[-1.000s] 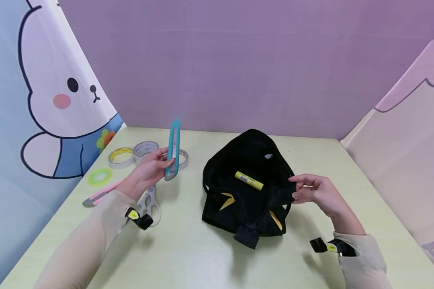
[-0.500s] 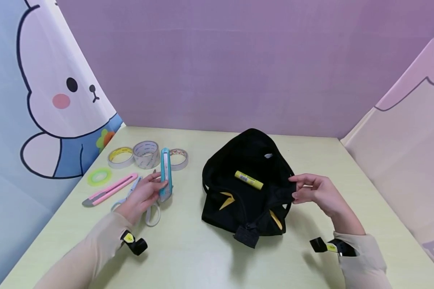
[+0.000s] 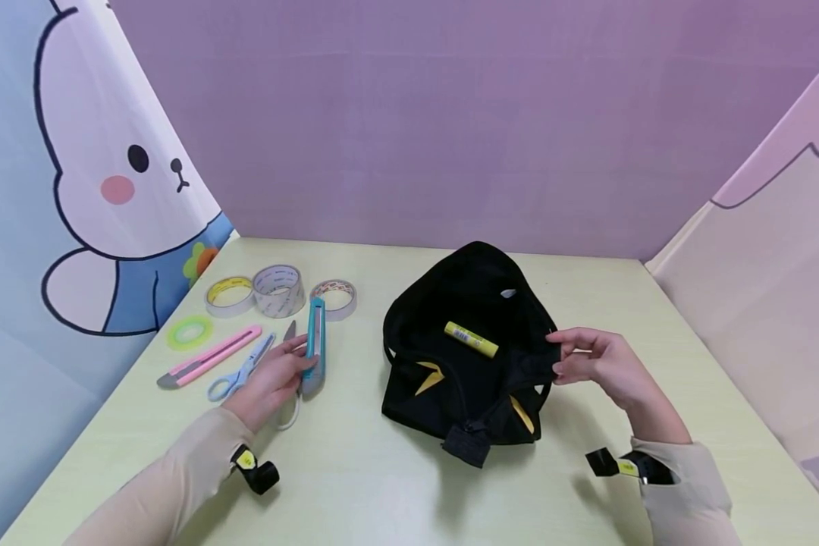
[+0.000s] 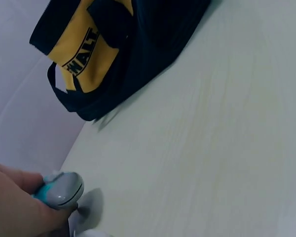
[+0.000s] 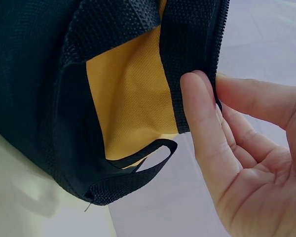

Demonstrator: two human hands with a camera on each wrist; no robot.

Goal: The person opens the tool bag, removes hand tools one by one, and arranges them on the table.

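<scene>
My left hand (image 3: 269, 381) pinches a teal box cutter (image 3: 316, 334) between thumb and fingers, low over the table at the left. Its grey end (image 4: 69, 190) shows in the left wrist view. White-handled scissors (image 3: 290, 415) lie partly hidden under that hand. At the middle stands a black and yellow tool bag (image 3: 416, 398), its mouth wide. With thumb and fingertips, my right hand (image 3: 595, 360) grips the zippered rim (image 5: 200, 59) on the bag's right side. Inside the bag lies a yellow tube (image 3: 471, 339) with a printed label.
Three tape rolls stand behind my left hand: one yellow-cored (image 3: 230, 296), one wide and clear (image 3: 278, 291), one pale (image 3: 341, 300). Left of it are a green ring of tape (image 3: 189, 332), a pink box cutter (image 3: 209, 358) and blue scissors (image 3: 242, 370). A purple cloth wall (image 3: 409, 136) borders the table's back.
My left hand has brought the teal box cutter down from above the tape rolls to just over the table, nearer to me. The right hand and the bag have stayed put.
</scene>
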